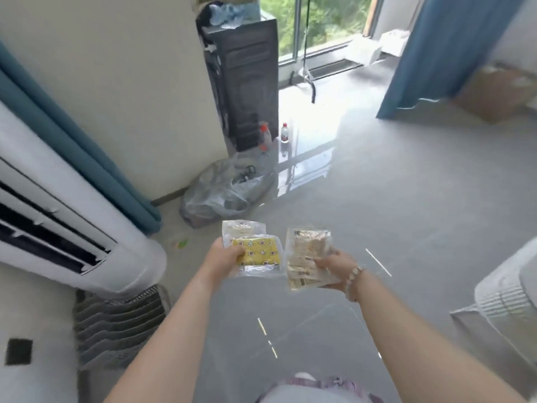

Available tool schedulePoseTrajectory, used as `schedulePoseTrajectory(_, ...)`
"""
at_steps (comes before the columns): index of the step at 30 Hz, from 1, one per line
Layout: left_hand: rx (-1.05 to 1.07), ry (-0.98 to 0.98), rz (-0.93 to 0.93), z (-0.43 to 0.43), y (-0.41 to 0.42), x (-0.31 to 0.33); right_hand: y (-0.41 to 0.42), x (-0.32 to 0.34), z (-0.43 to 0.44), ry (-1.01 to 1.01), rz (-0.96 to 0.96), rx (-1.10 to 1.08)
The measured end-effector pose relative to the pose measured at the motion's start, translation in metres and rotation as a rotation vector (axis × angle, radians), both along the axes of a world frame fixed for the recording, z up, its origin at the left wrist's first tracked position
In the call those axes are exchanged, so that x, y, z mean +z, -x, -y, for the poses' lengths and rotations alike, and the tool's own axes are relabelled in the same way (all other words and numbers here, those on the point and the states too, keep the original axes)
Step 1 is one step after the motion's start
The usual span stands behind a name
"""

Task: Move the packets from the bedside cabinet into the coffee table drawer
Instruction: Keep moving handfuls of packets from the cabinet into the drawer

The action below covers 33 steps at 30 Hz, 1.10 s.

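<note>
A person stands on a glossy grey floor (pixel 406 228), holding packets in both hands in front of the body and well above the tiles. The left hand (pixel 225 254) pinches a yellow patterned packet (pixel 258 253) by its left edge, thumb on top. Its long axis runs side to side, and a clear packet (pixel 242 226) beneath it juts out away from the person. The right hand (pixel 334 267), a beaded bracelet (pixel 356 276) at the wrist, grips a stack of beige packets (pixel 308 251) by the right edge. These carry printed labels, and their long axis points away from the person. The two bundles sit just beside each other, not touching. Ahead, a crumpled plastic bag (pixel 220 193) lies by the wall, with two bottles (pixel 285 132) standing near a tall dark cabinet (pixel 244 82). A white air conditioner (pixel 72 216) stands at left, blue curtains (pixel 441 53) hang at right.
</note>
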<state>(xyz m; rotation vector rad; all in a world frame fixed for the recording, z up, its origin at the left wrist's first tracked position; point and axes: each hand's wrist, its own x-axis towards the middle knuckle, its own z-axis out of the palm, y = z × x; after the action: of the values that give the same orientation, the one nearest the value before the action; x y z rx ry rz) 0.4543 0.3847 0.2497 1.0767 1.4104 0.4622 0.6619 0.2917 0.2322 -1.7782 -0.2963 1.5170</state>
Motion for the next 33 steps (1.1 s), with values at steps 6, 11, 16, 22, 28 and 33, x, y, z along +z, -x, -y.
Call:
schedulePoseTrajectory(6, -0.246, -0.031, 0.021, -0.002, -0.136, 0.001, -0.109, -0.001, 0.042, -0.026, 0.051, -0.209)
schedulePoseTrajectory(11, -0.4, 0.002, 0.014, 0.023, -0.217, -0.007, -0.155, -0.007, 0.095, 0.021, 0.11, -0.372)
schedulePoseTrajectory(16, -0.562, 0.029, 0.003, 0.06, -0.289, -0.008, -0.178, -0.015, 0.152, 0.068, 0.133, -0.523)
schedulePoseTrajectory(22, -0.799, 0.103, 0.039, 0.114, -0.372, -0.015, -0.206, -0.008, 0.222, 0.099, 0.187, -0.758)
schedulePoseTrajectory(28, -1.034, 0.123, 0.009, 0.168, -0.448, -0.02, -0.233, -0.011, 0.281, 0.136, 0.18, -0.991)
schedulePoseTrajectory(33, -1.123, 0.151, 0.024, 0.2, -0.495, -0.025, -0.256, -0.023, 0.3, 0.134, 0.129, -1.105)
